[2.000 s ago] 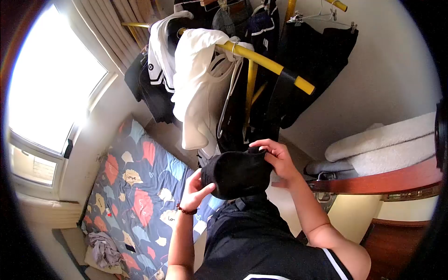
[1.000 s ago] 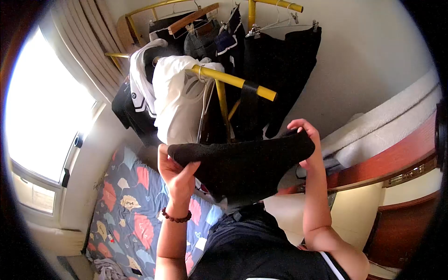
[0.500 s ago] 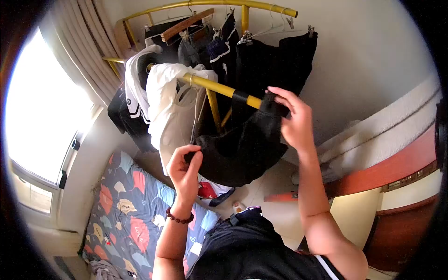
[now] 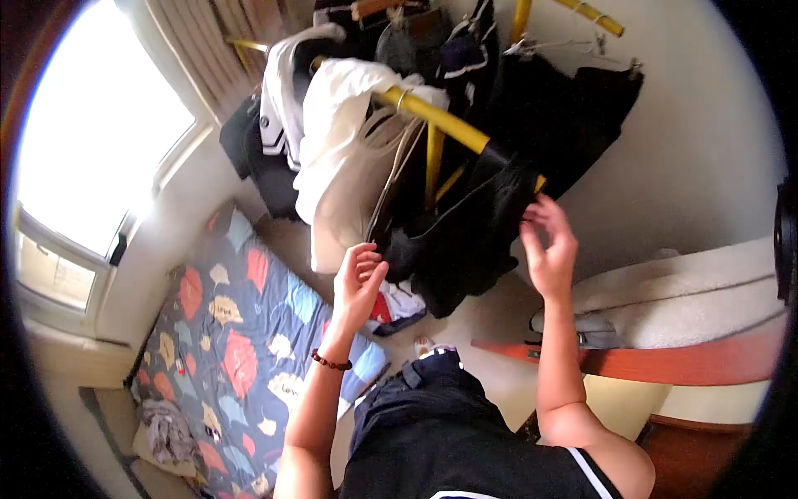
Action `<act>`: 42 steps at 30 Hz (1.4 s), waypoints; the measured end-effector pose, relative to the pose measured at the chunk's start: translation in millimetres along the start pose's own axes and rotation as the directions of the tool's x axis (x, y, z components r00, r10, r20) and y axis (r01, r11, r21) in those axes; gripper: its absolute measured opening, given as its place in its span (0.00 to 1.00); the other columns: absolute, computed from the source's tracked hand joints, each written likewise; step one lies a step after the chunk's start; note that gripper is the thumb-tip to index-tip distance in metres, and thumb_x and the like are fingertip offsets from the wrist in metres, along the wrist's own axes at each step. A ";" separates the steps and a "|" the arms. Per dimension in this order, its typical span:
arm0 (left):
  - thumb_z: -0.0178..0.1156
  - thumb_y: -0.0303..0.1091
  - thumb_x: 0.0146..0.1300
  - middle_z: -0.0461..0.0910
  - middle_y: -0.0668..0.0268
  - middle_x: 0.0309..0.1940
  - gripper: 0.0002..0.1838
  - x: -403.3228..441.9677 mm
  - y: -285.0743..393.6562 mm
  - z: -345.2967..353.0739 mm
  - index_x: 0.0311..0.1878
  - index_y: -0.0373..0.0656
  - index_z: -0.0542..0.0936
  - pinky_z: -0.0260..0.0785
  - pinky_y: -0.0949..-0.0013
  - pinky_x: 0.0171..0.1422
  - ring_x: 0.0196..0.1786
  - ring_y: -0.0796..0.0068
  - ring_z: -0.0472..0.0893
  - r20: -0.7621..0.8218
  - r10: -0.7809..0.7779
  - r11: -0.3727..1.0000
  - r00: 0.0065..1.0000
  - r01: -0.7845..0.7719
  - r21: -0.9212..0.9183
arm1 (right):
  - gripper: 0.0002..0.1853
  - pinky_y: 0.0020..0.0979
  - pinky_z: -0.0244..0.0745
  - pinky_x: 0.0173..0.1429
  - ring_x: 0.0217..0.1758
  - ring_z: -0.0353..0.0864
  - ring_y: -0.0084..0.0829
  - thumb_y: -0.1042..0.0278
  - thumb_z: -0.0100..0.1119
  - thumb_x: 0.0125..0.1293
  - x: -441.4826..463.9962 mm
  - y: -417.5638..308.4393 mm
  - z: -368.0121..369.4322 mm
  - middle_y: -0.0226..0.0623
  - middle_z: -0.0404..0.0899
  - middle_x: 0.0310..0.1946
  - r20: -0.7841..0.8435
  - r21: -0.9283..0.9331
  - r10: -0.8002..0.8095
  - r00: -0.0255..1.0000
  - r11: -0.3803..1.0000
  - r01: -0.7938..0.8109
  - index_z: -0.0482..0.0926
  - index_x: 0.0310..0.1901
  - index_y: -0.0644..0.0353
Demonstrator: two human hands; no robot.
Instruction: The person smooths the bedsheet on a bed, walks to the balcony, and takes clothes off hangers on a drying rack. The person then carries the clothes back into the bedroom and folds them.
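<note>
A black garment (image 4: 453, 241) hangs from the near end of the yellow rack bar (image 4: 440, 120), its upper part looped over the bar tip. My left hand (image 4: 361, 279), with a beaded bracelet at the wrist, is closed at the garment's left edge. Beside the bar tip, my right hand (image 4: 549, 241) has its fingers apart, close to the garment's upper right edge, and holds nothing that I can see. White clothing (image 4: 341, 141) hangs on the same bar, to the left of the black garment.
More dark clothes (image 4: 565, 116) hang behind on clip hangers. A bed with a patterned cover (image 4: 241, 349) is at the left, below a window. Folded pale bedding (image 4: 682, 291) lies above a red-brown wooden edge (image 4: 648, 363) at the right. White and red cloth (image 4: 399, 303) lies on the floor.
The black garment, earlier stretched between both my hands, now hangs over the bar end. My right hand has opened beside it. The view has shifted, moving the rack right in the frame.
</note>
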State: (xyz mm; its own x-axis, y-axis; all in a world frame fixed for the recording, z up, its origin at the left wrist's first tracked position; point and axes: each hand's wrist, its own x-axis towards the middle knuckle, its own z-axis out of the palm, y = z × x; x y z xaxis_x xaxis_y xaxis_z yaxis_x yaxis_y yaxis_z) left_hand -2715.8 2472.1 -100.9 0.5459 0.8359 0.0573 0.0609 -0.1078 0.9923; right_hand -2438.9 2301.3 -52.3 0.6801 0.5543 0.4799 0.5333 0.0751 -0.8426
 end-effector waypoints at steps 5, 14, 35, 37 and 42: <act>0.58 0.30 0.75 0.82 0.64 0.46 0.13 -37.2 3.5 -20.0 0.59 0.38 0.74 0.75 0.71 0.53 0.49 0.77 0.83 -0.222 -0.060 0.990 0.973 0.030 -0.139 | 0.19 0.38 0.74 0.63 0.56 0.78 0.37 0.84 0.53 0.66 -35.3 -32.4 2.3 0.49 0.78 0.56 -0.195 0.078 -0.245 0.950 0.962 0.264 0.75 0.60 0.73; 0.33 0.70 0.77 0.72 0.59 0.69 0.42 -119.8 -46.1 41.0 0.75 0.43 0.64 0.65 0.56 0.71 0.67 0.62 0.74 0.125 -0.505 0.490 0.854 0.403 -0.773 | 0.37 0.51 0.50 0.80 0.78 0.63 0.51 0.39 0.37 0.77 -211.3 -18.4 165.2 0.53 0.69 0.71 0.426 0.403 -0.261 0.866 0.912 0.077 0.71 0.69 0.66; 0.58 0.43 0.77 0.78 0.58 0.64 0.26 -243.6 -87.0 -17.3 0.69 0.35 0.72 0.67 0.67 0.71 0.66 0.72 0.76 0.923 -0.311 0.896 0.227 0.395 0.204 | 0.28 0.38 0.81 0.60 0.55 0.87 0.43 0.59 0.63 0.71 -460.3 -22.9 -2.6 0.56 0.86 0.50 0.235 -0.358 0.712 0.662 0.696 -0.622 0.72 0.64 0.70; 0.58 0.44 0.77 0.81 0.57 0.61 0.24 -256.1 -81.6 4.3 0.68 0.38 0.73 0.69 0.67 0.68 0.62 0.72 0.79 0.939 -0.269 0.921 0.216 0.342 0.185 | 0.27 0.39 0.81 0.59 0.54 0.88 0.45 0.58 0.63 0.71 -494.5 -29.5 -35.0 0.56 0.86 0.48 0.123 -0.359 0.737 0.665 0.658 -0.662 0.73 0.63 0.70; 0.57 0.43 0.78 0.84 0.59 0.53 0.23 -288.0 -85.2 78.4 0.65 0.35 0.74 0.72 0.67 0.63 0.55 0.71 0.82 0.942 -0.332 0.930 0.045 0.181 0.319 | 0.18 0.41 0.81 0.49 0.42 0.87 0.48 0.56 0.64 0.68 -581.9 -26.8 -105.0 0.52 0.86 0.45 -0.001 -0.421 0.775 0.632 0.573 -0.703 0.82 0.48 0.65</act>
State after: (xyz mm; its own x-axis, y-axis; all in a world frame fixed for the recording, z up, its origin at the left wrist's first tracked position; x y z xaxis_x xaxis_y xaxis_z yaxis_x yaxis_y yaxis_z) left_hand -2812.7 2198.4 -210.6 0.7920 -0.4335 -0.4299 0.4217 -0.1208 0.8987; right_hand -2796.1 1889.7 -283.3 0.8439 0.4077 -0.3488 0.0392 -0.6953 -0.7177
